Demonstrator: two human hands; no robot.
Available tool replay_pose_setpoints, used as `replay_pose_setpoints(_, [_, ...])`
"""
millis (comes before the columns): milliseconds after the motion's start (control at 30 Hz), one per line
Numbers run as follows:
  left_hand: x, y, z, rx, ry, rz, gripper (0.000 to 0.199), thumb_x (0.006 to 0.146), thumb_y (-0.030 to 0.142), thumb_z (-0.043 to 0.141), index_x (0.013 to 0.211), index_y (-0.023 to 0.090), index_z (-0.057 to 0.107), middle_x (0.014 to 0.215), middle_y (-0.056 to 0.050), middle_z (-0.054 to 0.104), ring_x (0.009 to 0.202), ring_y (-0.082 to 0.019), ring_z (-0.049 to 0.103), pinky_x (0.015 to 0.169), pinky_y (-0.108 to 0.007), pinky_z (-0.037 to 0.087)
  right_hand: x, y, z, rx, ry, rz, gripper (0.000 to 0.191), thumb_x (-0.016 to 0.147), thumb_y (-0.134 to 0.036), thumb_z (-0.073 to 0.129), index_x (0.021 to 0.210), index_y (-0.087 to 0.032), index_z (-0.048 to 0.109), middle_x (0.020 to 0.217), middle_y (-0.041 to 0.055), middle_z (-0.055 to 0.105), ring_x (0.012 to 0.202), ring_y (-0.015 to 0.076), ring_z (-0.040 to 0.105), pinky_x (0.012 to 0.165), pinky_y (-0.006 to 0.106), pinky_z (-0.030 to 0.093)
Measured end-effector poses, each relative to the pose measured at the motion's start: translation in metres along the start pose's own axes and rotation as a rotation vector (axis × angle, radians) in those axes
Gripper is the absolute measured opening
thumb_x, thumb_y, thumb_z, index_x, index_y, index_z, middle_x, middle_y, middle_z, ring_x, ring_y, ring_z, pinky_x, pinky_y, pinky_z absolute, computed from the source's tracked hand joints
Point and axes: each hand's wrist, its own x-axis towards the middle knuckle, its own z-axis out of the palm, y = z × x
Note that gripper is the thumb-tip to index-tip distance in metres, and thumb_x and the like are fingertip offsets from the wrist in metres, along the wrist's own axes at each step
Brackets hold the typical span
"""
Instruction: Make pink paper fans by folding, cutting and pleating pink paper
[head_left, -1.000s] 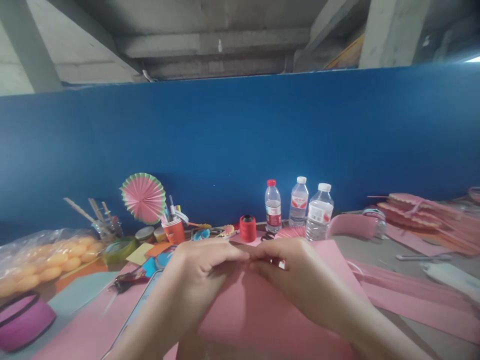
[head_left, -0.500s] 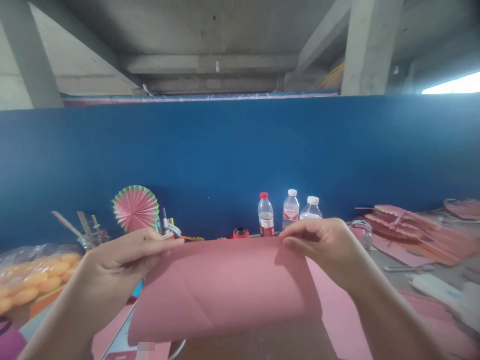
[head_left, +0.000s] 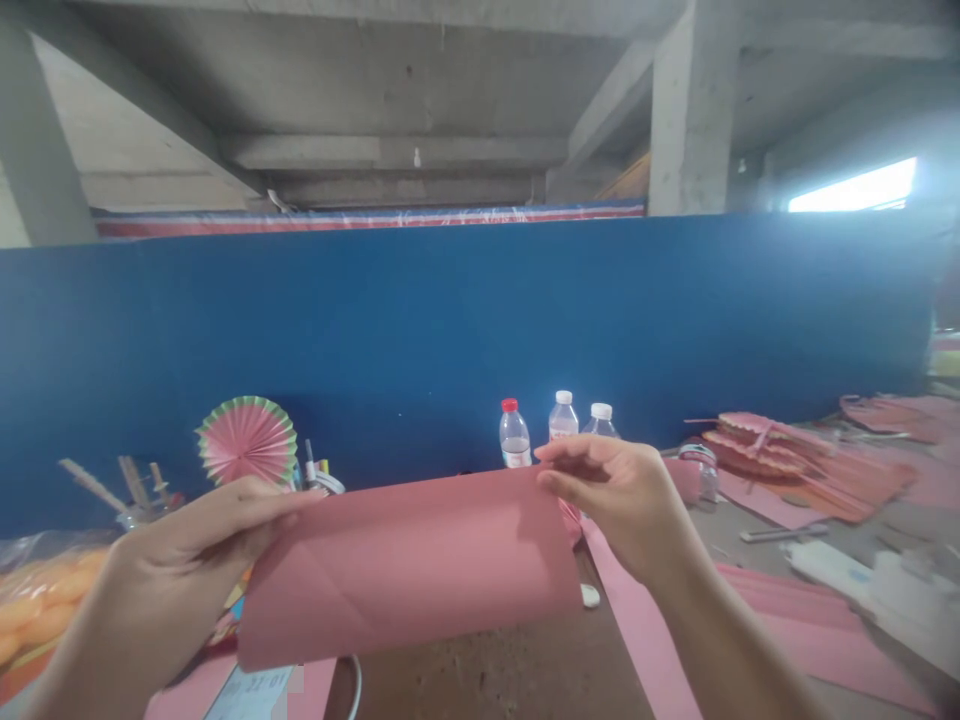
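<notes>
A sheet of pink paper (head_left: 412,570) hangs in a soft curve between my two hands, above the brown tabletop (head_left: 480,675). My left hand (head_left: 199,550) pinches its upper left corner between thumb and fingers. At the upper right corner, my right hand (head_left: 619,500) holds the edge, thumb below and fingers above. The sheet slants slightly, its right end higher. Behind it, the paper hides part of the table and the lower part of a red-capped bottle (head_left: 514,440).
A pink and green pleated paper fan (head_left: 247,440) stands by the blue partition (head_left: 420,330). White-capped bottles (head_left: 562,415) are behind my right hand. Pink paper strips (head_left: 817,630) and stacked pink fans (head_left: 772,445) lie right. A bag of orange objects (head_left: 45,600) and a lit phone screen (head_left: 251,693) are left.
The view has turned a little right and up. The pink paper is now tilted, with its left end lower, and both hands still grip it.
</notes>
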Motion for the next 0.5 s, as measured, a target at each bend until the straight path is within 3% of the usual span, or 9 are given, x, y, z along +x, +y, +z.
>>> replay_pose_setpoints(133, [-0.0003,-0.0003,0.0001,-0.007,-0.005,-0.056,0.015,0.068,0.020,0.061,0.068,0.028,0.073,0.064,0.008,0.062,0.058,-0.007,0.053,0.046,-0.010,0.041,-0.0015,-0.0043,-0.0003,-0.043,0.027,-0.050,0.014,0.071,-0.028,0.072,0.083,-0.022,0.072,0.078,0.0029,0.072,0.072,0.0163,0.066,0.066,0.030,0.055])
replay_pose_setpoints(300, [-0.0039,0.0070,0.0058,0.065,0.072,0.047,0.017,0.071,0.018,0.060,0.066,0.029,0.072,0.065,0.009,0.064,0.058,-0.007,0.054,0.052,-0.012,0.045,-0.0037,-0.0062,-0.0007,-0.037,0.034,-0.080,0.013,0.075,-0.028,0.067,0.085,-0.021,0.071,0.078,0.0035,0.071,0.070,0.0158,0.065,0.063,0.029,0.053])
replay_pose_setpoints(400, [-0.0045,0.0085,0.0067,0.100,0.116,0.061,0.015,0.073,0.020,0.061,0.070,0.029,0.072,0.067,0.008,0.065,0.059,-0.008,0.055,0.048,-0.012,0.044,-0.0026,-0.0047,0.0003,0.063,-0.072,-0.003,0.024,0.078,-0.032,0.063,0.099,-0.019,0.066,0.081,0.0042,0.070,0.072,0.0157,0.065,0.062,0.028,0.052])
replay_pose_setpoints(500, [-0.0032,0.0035,0.0031,0.145,0.102,0.143,0.016,0.074,0.020,0.061,0.071,0.030,0.072,0.072,0.009,0.067,0.066,-0.009,0.058,0.058,-0.013,0.047,-0.0004,-0.0013,0.0038,0.150,-0.189,0.077,0.031,0.079,-0.036,0.062,0.103,-0.017,0.063,0.085,0.0068,0.070,0.075,0.0169,0.065,0.063,0.028,0.051])
